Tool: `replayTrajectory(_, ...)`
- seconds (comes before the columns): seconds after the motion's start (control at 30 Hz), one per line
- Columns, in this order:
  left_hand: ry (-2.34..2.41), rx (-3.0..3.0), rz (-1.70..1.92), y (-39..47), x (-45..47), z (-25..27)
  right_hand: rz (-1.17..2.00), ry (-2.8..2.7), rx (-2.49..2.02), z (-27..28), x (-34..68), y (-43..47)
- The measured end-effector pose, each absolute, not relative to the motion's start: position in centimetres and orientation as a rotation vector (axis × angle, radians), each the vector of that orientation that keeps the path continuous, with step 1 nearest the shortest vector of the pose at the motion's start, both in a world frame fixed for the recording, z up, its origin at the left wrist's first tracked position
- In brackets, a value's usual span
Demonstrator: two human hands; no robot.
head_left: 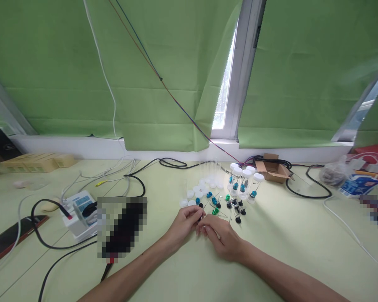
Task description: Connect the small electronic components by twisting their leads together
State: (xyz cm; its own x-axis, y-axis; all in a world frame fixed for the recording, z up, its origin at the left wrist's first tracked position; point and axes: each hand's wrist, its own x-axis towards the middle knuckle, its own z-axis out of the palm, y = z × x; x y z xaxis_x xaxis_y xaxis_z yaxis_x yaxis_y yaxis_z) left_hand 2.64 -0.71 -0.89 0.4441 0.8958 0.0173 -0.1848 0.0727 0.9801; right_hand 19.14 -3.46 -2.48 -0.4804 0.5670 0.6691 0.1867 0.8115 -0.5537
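Note:
My left hand and my right hand meet low over the table, fingertips pinched together. Between them shows a bit of something dark and a thin metallic glint, mostly covered by the fingers. Just beyond lie blue knobbed parts, green ones, several black round-headed pieces and thin bent metal rods. White round caps lie beyond my left hand, with clear tubes standing behind them. To the right stand several clear tubes with white lids, holding blue parts.
A small open cardboard box sits at the back right, beside coiled black cable. On the left are a white power strip, tangled cords and yellow blocks. A blue-and-white packet lies far right. Green blinds hang behind.

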Motion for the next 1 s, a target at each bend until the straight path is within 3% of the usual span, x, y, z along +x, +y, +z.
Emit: replayTrajectory(1.0,0.771,1.197,0.945,-0.86,2.60,-0.59,0.508,-2.125,-0.540,-2.00,19.06,-3.43)
